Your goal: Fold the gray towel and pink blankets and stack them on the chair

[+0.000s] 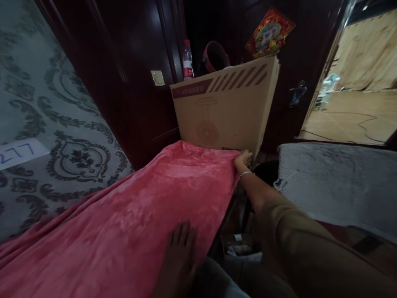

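Note:
A pink plush blanket (133, 219) is spread over a long raised surface running from the lower left toward the middle of the view. My left hand (180, 248) lies flat on it near the front right edge, fingers stretched out. Reaching far forward, my right hand (243, 159) closes on the blanket's far right corner, right beside a cardboard box. A bracelet circles that wrist. The fingertips of my right hand are partly hidden, and what lies under the blanket cannot be seen.
The large cardboard box (226, 107) stands upright behind the blanket, with a plastic bottle (187, 62) at its back left. Patterned wallpaper (77, 153) borders the left. To the right sits a grey cloth-covered surface (338, 182); a small open box (242, 250) lies below, between.

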The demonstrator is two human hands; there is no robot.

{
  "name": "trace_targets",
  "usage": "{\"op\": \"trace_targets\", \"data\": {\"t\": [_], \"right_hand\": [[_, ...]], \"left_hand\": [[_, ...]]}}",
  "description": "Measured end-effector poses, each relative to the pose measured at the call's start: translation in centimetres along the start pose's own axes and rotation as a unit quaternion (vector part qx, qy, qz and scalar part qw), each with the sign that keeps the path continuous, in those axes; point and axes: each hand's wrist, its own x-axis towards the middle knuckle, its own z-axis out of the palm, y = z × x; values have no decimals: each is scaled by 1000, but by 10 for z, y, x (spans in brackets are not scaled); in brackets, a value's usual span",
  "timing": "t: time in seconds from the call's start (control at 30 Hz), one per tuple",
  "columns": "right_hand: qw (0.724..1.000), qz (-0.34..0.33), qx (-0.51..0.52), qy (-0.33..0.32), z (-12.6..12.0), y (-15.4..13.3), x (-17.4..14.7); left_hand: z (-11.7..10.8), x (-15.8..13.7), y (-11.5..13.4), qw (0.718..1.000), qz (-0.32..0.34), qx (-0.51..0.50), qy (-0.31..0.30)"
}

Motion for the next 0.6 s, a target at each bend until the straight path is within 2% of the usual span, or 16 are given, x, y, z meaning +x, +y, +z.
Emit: {"op": "trace_targets", "data": {"t": [0.1,0.23,0.33,0.43,0.53,0.6], "right_hand": [[993,96,55,47,-1,5,-14],[985,102,129,62,-5,-3,-30],[980,68,181,43,-3,-18,-51],[970,27,243,1,7,-22,-92],[951,11,306,-35,19,-1,-146],[938,40,342,-42,25,24,-179]], "left_hand": [[23,-9,11,997,2,67,35],[44,-19,16,987,-9,126,98],[39,-24,17,989,-1,111,93],[24,-28,21,992,18,89,88],[13,-28,29,990,-2,84,110],[10,-28,36,987,-8,79,142]]}}
